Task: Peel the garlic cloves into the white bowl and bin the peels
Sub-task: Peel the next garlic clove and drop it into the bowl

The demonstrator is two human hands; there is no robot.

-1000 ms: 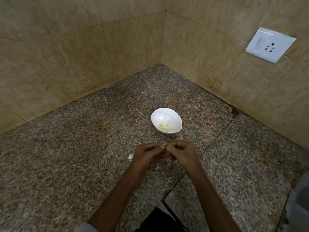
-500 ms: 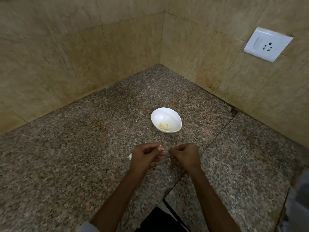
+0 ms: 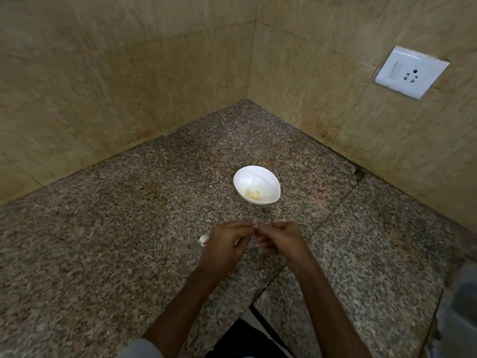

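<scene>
Head-camera view looking down into the corner of a speckled brown granite table [image 3: 103, 241], backed by beige stone wall tiles [image 3: 90, 99]. A person's bare forearms reach in from the bottom edge.

The left hand [image 3: 227, 245] and right hand [image 3: 282, 241] are close together just above the table, fingers curled and fingertips meeting. Between them they pinch a small pale garlic clove [image 3: 256, 226]. Only slivers of it show (how much skin is on it cannot be told).

Just beyond the hands, and apart from them, stands a small white oval bowl [image 3: 247, 178]. In its bottom lies a little heap of yellowish peeled cloves [image 3: 254, 194]. Just beside the left hand, on its left, one unpeeled clove [image 3: 204, 239] lies on the table in its white skin, touching nothing else. A white wall socket [image 3: 410, 72] with a switch sits on the right-hand wall, at upper right.

By the look of things, the task is partway through. A few cloves are peeled and in the bowl, one is in the hands and probably being peeled, and at least one waits on the table. No bin is in view and no pile of peels can be made out. The binning step therefore appears to remain, though that cannot be checked from here.
</scene>
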